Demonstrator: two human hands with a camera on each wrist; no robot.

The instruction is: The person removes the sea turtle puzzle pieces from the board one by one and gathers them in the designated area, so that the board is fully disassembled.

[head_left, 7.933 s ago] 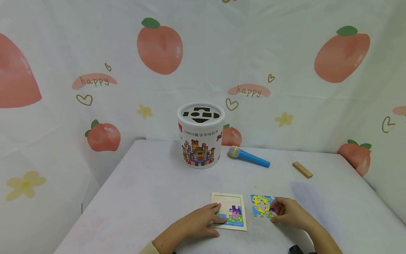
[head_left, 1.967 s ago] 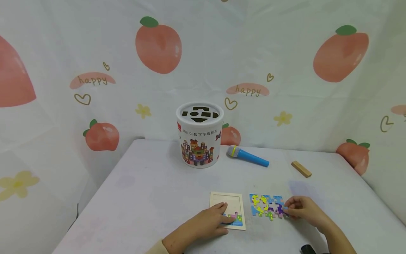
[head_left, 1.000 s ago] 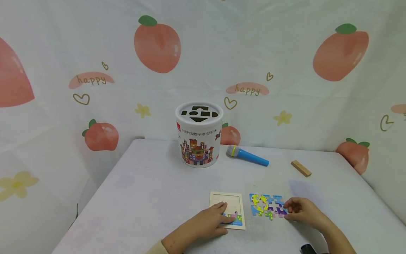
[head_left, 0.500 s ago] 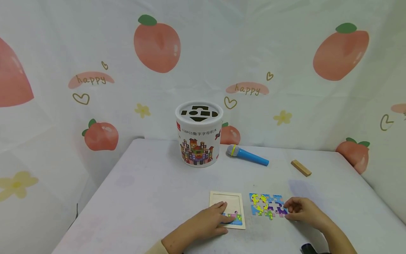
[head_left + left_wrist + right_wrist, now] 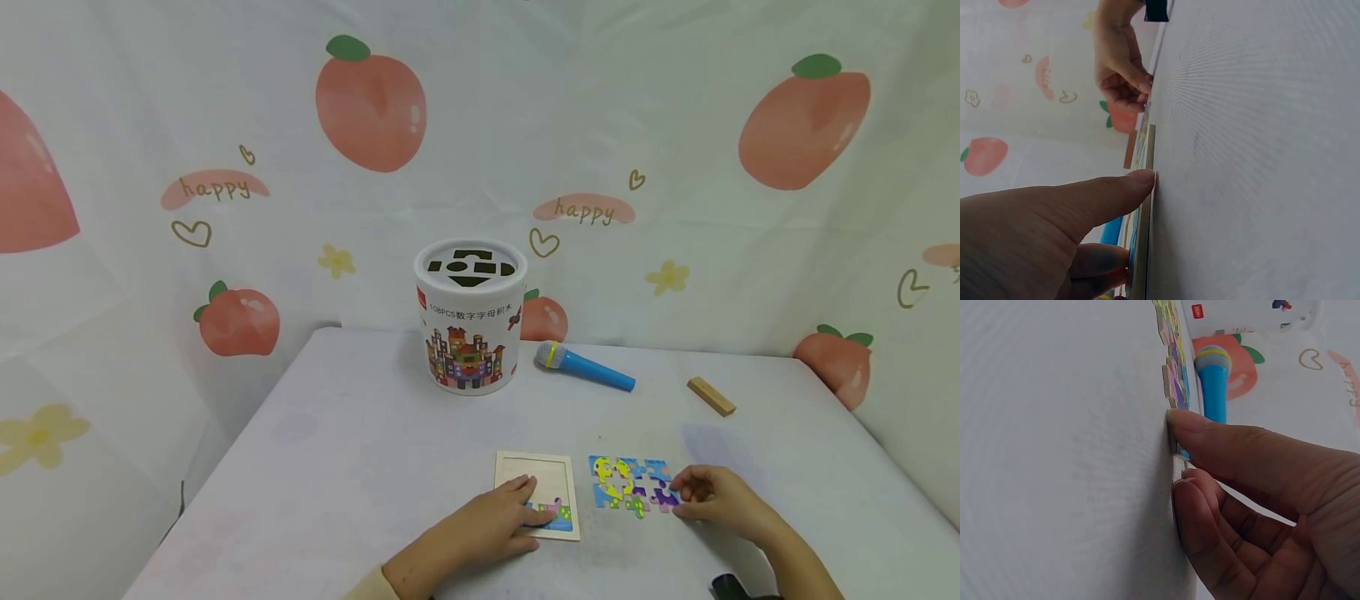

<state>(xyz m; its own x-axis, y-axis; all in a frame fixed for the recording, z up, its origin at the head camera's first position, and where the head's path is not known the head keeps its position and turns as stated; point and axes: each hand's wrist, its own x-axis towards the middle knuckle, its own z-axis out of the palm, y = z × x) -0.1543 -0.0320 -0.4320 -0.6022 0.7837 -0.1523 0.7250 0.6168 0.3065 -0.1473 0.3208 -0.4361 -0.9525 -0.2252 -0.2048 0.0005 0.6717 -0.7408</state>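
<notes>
A pale wooden puzzle tray [image 5: 535, 465] lies on the table, with blue, green and pink pieces along its lower part. My left hand [image 5: 491, 525] rests on it, fingers stretched over those pieces; the thumb [image 5: 1125, 190] touches the tray's edge in the left wrist view. To the right lies a cluster of loose jigsaw pieces [image 5: 618, 483], yellow, blue and purple, with gaps between some. At its right edge my right hand [image 5: 712, 496] pinches a jigsaw piece [image 5: 1175, 437] between thumb and curled forefinger, low at the table; the fingers hide most of that piece.
A white block bucket [image 5: 471, 333] with a slotted lid stands at the back. Beside it lies a blue toy microphone [image 5: 588, 367]. A small wooden block [image 5: 711, 397] is at the back right. A patterned curtain [image 5: 480, 108] hangs behind the table.
Since the oldest frame, my right hand has moved right to the cluster's edge, and a purple piece has left the tray. My left hand slid slightly right. Both are nearly still over the last second.
</notes>
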